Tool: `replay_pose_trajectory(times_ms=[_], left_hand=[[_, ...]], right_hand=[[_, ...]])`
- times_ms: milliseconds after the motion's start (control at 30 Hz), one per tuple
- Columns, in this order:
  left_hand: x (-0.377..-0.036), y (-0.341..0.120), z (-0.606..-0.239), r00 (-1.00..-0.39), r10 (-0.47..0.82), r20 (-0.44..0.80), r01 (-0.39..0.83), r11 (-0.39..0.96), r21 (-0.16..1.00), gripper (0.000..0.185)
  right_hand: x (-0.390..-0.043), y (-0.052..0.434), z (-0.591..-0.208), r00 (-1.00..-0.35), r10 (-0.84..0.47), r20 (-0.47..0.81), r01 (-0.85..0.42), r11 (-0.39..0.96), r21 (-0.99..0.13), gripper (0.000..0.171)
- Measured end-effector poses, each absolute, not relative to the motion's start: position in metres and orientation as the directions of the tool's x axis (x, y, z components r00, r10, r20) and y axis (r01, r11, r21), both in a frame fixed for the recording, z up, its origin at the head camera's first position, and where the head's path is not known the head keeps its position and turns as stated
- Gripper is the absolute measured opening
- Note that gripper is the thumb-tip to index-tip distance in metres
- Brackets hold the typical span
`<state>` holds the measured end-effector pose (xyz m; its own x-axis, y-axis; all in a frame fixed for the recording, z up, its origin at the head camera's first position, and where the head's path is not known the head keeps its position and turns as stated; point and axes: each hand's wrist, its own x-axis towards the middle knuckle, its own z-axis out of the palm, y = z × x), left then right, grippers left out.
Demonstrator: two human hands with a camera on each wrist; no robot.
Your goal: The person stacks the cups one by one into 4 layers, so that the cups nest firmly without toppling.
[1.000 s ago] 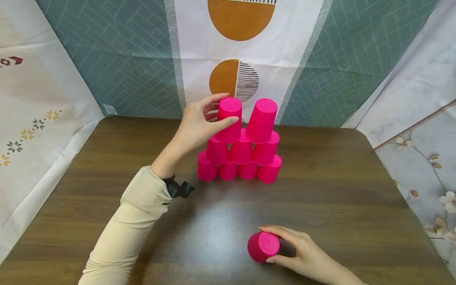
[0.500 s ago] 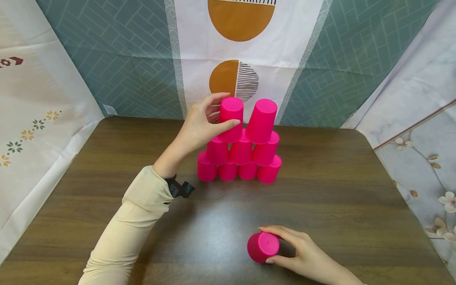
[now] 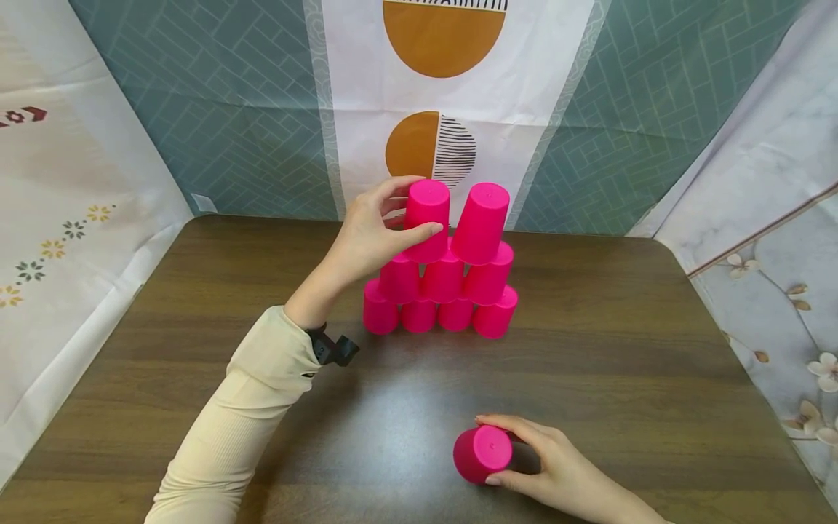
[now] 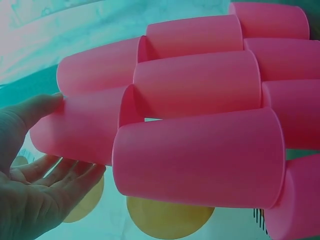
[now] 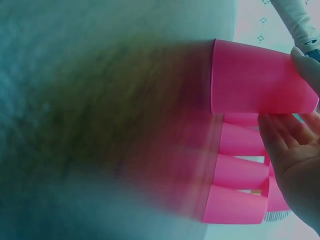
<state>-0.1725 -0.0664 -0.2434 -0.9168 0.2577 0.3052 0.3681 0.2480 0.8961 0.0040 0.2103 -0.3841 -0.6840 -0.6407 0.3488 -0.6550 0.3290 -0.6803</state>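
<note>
Pink upside-down cups form a stack near the back of the table; its bottom row and middle row carry two cups on top. My left hand grips the top-left cup between thumb and fingers. A narrow gap parts it from the top-right cup. In the left wrist view, the gripped cup appears to sit across the cups below. Near the front, my right hand holds another upside-down pink cup at the tabletop, thumb and fingers on opposite sides.
The brown wooden table spreads around the stack. Behind it hangs a teal cloth with a white patterned middle strip. Pale patterned cloths stand at the left and the right. A black device sits on the left wrist.
My left hand has shifted the top-left cup slightly to the right, closer to its neighbour. The right hand and its cup have stayed almost still.
</note>
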Motion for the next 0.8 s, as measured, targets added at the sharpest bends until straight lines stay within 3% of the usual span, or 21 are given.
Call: replay_pose_trajectory(times_ms=[200, 400, 800], left_hand=[[-0.172, -0.068, -0.243, -0.921, 0.255, 0.293, 0.358, 0.263, 0.896, 0.055], [-0.172, -0.07, -0.244, -0.931, 0.243, 0.273, 0.334, 0.262, 0.905, 0.053], [-0.176, -0.069, -0.247, -0.932, 0.272, 0.238, 0.292, 0.177, 0.94, 0.054]], right_hand=[[-0.004, 0.21, -0.376, -0.669, -0.641, 0.375, -0.672, 0.307, -0.674, 0.062], [-0.024, 0.212, -0.34, -0.682, -0.616, 0.394, -0.684, 0.348, -0.641, 0.067], [-0.06, 0.207, -0.26, -0.548, -0.561, 0.621, -0.83, 0.272, -0.487, 0.065]])
